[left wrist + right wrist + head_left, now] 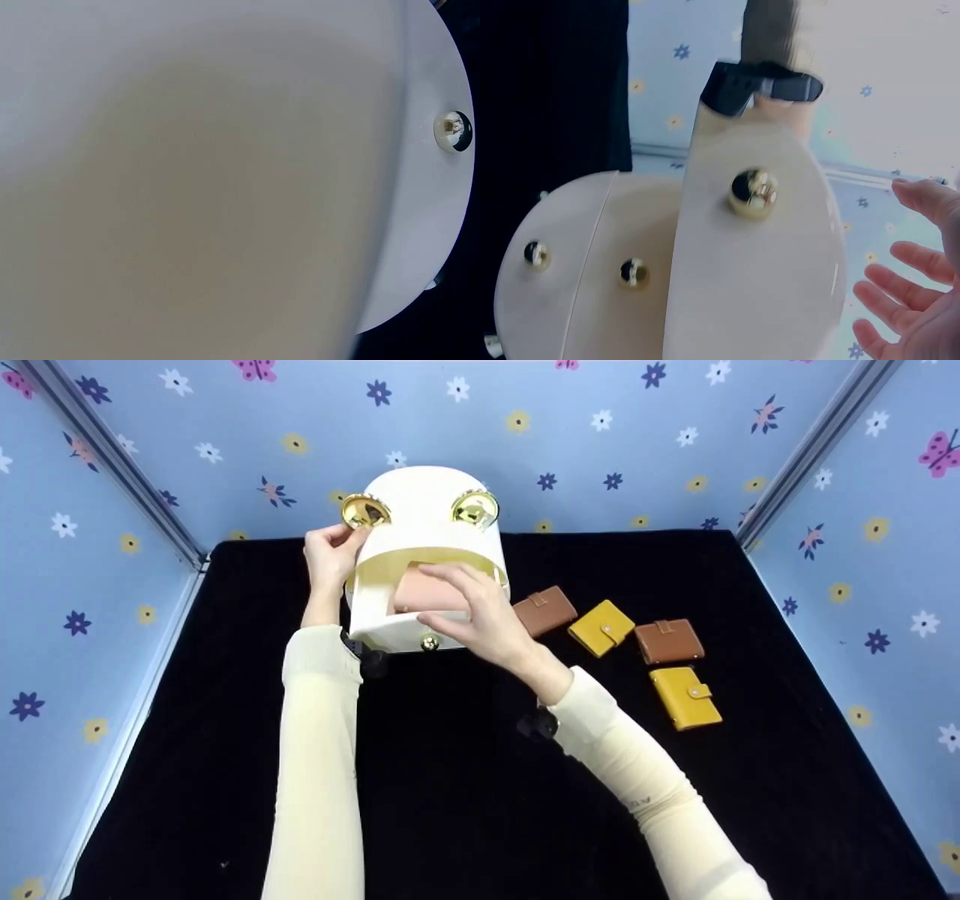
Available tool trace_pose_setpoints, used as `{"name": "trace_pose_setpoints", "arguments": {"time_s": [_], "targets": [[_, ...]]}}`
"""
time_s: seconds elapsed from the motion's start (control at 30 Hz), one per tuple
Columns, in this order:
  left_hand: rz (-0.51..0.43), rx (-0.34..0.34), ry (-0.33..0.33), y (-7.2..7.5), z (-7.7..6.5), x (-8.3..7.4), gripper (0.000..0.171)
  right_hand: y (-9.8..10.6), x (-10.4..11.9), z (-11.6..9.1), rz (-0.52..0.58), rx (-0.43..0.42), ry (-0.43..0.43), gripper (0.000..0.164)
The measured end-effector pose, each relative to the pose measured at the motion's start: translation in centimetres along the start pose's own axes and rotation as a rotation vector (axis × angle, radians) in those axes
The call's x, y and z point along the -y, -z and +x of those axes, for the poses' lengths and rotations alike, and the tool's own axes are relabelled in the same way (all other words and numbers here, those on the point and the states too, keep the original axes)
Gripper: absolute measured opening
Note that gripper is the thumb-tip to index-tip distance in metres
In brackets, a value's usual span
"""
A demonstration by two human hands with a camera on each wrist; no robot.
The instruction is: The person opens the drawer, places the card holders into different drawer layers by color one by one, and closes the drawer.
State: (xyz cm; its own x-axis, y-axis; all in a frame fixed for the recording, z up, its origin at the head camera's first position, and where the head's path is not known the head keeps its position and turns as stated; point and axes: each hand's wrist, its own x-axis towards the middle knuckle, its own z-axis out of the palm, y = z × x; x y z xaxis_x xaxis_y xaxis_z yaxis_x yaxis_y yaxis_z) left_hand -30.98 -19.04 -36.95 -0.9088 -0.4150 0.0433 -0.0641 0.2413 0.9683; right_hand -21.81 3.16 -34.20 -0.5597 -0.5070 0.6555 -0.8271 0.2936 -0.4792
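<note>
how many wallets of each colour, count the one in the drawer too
Brown wallets: 2
Yellow wallets: 2
Pink wallet, in the open drawer and partly hidden by the right hand: 1
Total: 5 in view

The right hand [487, 611] partly hides the pink item [431, 591].

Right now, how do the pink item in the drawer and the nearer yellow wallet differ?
The pink item sits inside the drawer; the yellow wallet lies on black cloth. In the head view, the right hand partly hides the pink item; the yellow wallet shows fully.
</note>
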Motion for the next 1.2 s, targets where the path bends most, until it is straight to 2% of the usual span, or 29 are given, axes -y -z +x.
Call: {"name": "trace_pose_setpoints", "arguments": {"time_s": [0.17,0.37,0.6,0.77,1.0,1.2], "targets": [[0.006,0.004,0.001,-0.1,0.0,0.0,0.028,-0.4,0.8,-1.1,0.056,-0.030,0.030,0.039],[-0.009,0.002,-0.001,-0.1,0.0,0.0,0.028,-0.9,1.6,-2.6,0.091,-0.030,-0.008,0.035],[-0.014,0.003,0.010,-0.1,0.0,0.0,0.029,-2.1,1.6,-4.2,0.169,-0.088,-0.016,0.033],[-0.014,0.010,0.023,0.0,0.1,0.0,0.030,-2.5,1.9,-5.1,0.226,-0.093,-0.081,0.030],[-0.023,0.008,0.023,-0.1,0.1,0.0,0.029,-1.8,3.8,-5.2,0.239,-0.074,-0.178,0.024],[-0.006,0.009,0.024,-0.1,0.1,0.0,0.031,-3.3,1.3,-6.4,0.237,-0.076,-0.260,0.023]]}}
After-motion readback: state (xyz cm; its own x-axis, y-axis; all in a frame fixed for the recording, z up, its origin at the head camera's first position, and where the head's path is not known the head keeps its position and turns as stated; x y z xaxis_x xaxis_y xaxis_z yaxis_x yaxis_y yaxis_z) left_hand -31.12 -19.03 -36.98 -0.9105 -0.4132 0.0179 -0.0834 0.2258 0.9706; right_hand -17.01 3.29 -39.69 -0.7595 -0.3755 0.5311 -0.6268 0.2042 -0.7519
